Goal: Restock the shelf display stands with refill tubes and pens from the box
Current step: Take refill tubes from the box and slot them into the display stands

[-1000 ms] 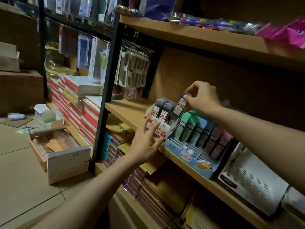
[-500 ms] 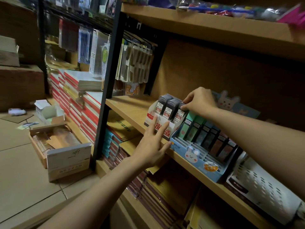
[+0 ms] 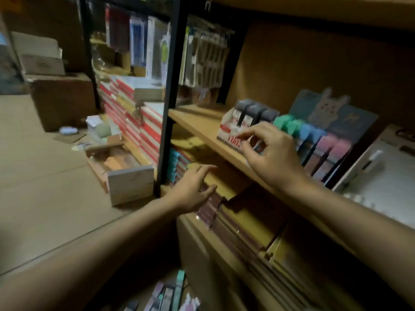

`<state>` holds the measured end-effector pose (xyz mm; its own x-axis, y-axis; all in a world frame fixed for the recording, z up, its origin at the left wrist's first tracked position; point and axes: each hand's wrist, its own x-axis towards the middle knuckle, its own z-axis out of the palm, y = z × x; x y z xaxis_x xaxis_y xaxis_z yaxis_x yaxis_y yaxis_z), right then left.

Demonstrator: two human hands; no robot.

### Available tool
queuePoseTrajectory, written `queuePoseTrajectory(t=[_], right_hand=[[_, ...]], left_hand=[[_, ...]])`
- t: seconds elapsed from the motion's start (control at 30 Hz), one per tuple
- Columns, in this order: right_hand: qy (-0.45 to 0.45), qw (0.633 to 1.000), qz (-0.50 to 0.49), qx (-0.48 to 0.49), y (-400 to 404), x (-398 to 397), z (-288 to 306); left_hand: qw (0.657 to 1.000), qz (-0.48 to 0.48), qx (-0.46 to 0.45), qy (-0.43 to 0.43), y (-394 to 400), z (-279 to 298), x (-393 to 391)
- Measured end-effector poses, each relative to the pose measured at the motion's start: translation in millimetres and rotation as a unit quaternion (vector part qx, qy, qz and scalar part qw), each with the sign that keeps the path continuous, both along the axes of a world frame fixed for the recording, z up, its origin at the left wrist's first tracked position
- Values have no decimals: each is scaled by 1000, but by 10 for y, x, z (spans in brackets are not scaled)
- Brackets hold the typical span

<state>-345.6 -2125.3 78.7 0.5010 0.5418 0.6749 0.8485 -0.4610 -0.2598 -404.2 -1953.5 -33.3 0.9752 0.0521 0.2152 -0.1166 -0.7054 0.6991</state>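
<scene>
A small white and red display stand on the wooden shelf holds dark grey refill tubes in a row. Right of it a blue bunny-card stand carries green, blue and pink tubes. My right hand hovers in front of the white stand, fingers loosely curled, holding nothing. My left hand hangs lower, below the shelf edge in front of stacked books, fingers relaxed and empty. Loose coloured tubes lie at the bottom of the view, blurred.
A black shelf upright stands left of the hands. An open cardboard box sits on the floor by stacked red and white notebooks. A white perforated basket stands at the right. Books fill the lower shelf.
My right hand let go of the grey tube, now seated in the stand, and pulled back. My left hand dropped from the stand's front to below the shelf. The camera tilted down.
</scene>
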Motion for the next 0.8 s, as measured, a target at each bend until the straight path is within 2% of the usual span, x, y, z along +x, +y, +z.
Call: queuePoseTrajectory(t=[0.13,0.23,0.3,0.4,0.47,0.57,0.7,0.8], right_hand=[[172,982,52,-59,10,-525,-1185],[330,924,40,-189,75,-758,-2039],[386,882,27,-268,122,-861,-2524],[450,831,38,-325,227,-986,-3066],[472,807,54,-350,293,-1035,-3353],[474,795,42,-375,353,-1039,-3718],[462,787,11,-409,422,-936,-4067],[449,787,-7,-422,476,-857,-4227]], left_hand=[[979,101,-70,160,258,-578,-657],[936,221,-93,257,310,-1221,-1116],[895,293,-130,310,215,-1686,-1363],[841,357,-188,360,-73,-2242,-1590],[818,381,-161,400,-275,-2530,-1660],[790,397,-125,450,-503,-2836,-1709],[808,406,-64,423,-487,-3085,-1625],[815,424,-52,390,-372,-3196,-1556]])
